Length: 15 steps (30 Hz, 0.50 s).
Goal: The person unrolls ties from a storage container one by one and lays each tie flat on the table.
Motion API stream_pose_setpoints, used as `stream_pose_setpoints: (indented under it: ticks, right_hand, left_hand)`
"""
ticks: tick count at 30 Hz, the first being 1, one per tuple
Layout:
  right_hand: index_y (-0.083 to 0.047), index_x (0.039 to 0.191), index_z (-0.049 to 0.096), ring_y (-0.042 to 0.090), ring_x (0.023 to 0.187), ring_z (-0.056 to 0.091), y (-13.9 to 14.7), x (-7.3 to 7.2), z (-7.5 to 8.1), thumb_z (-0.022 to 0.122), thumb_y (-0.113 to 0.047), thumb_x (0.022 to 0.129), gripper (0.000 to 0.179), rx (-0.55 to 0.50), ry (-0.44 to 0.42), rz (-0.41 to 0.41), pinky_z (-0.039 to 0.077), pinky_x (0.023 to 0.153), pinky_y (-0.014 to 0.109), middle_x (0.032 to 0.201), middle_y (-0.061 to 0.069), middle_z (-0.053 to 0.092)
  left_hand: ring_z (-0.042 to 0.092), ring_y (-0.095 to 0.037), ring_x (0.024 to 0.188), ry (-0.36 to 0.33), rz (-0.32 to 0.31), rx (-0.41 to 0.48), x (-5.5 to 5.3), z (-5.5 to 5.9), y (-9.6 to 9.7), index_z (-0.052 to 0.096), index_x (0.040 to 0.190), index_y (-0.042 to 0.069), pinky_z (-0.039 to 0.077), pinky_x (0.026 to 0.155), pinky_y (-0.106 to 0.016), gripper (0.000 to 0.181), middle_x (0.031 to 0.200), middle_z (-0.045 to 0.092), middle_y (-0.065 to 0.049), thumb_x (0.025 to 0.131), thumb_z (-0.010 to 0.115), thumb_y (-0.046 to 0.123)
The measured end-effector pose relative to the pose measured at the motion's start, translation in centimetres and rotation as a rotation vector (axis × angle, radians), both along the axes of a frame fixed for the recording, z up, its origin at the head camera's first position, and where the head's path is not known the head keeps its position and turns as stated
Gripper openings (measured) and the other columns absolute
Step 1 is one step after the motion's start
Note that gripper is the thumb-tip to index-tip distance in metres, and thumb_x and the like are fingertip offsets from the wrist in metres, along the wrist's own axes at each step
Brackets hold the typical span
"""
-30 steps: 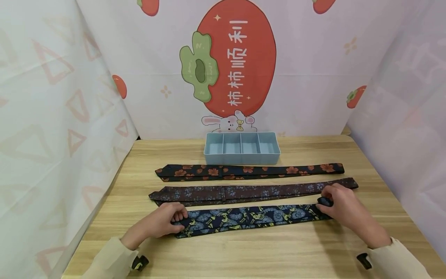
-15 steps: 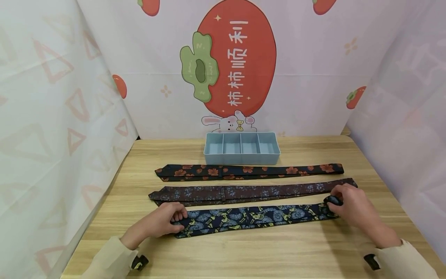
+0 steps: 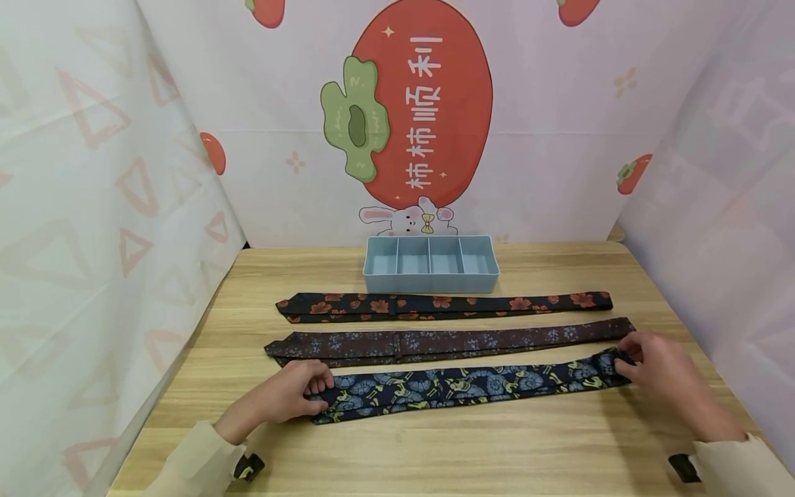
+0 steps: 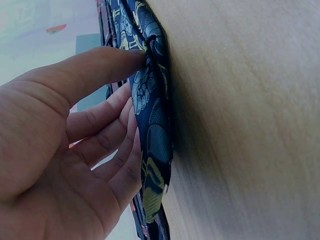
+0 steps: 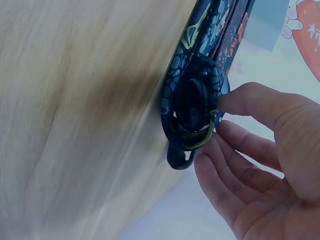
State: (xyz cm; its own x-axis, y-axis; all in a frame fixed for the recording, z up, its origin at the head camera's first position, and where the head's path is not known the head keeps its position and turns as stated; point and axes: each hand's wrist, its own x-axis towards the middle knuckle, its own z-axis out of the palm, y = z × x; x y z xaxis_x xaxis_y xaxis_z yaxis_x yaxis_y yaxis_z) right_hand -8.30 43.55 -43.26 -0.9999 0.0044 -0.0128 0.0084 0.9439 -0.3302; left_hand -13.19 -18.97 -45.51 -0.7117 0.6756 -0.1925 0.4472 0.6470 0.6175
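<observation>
A navy necktie point(image 3: 435, 388) with blue and yellow figures lies lengthwise across the near part of the table. My left hand point(image 3: 293, 392) pinches its wide left end, and the thumb lies on the cloth in the left wrist view. At the other end my right hand point(image 3: 661, 369) holds a coiled part point(image 5: 194, 107) of the same tie between thumb and fingers. Loops of cloth show there in the right wrist view. Just behind lies a maroon necktie point(image 3: 459, 343) with small blue flowers, its right end near my right hand. Farther back is a black necktie point(image 3: 478, 305) with orange flowers.
A light blue box point(image 3: 431, 283) with several compartments stands behind the ties at the back of the wooden table point(image 3: 435, 459). A printed cloth backdrop point(image 3: 546, 172) rises behind it, and cloth walls flank both sides.
My right hand has moved to the right with the coiled end, and more of the navy necktie now lies stretched out flat. My left hand has stayed in place.
</observation>
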Motion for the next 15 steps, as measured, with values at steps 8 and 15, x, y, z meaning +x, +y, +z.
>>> stream_pose_setpoints:
  ticks: [8, 15]
  right_hand:
    - [0.003, 0.096, 0.073, 0.03, 0.077, 0.067, -1.4, 0.2, 0.6, 0.086, -0.016, 0.084, 0.027, 0.047, 0.089, 0.058, 0.055, 0.065, 0.049, 0.086, 0.015, 0.071]
    - [0.004, 0.089, 0.071, 0.023, 0.071, 0.061, -2.3, -0.3, -0.6, 0.094, -0.02, 0.074, 0.037, 0.092, 0.151, 0.099, 0.054, 0.062, 0.043, 0.081, 0.012, 0.066]
  left_hand:
    - [0.056, -0.001, 0.082, 0.007, 0.009, -0.003, 0.0, 0.0, -0.4, 0.07, 0.107, 0.01, 0.054, 0.072, -0.025, 0.022, 0.096, 0.065, 0.004, 0.09, 0.083, 0.017]
    - [0.055, -0.002, 0.082, -0.006, 0.03, -0.012, 0.2, 0.4, -0.6, 0.071, 0.107, 0.011, 0.053, 0.072, -0.025, 0.022, 0.095, 0.064, 0.005, 0.09, 0.083, 0.016]
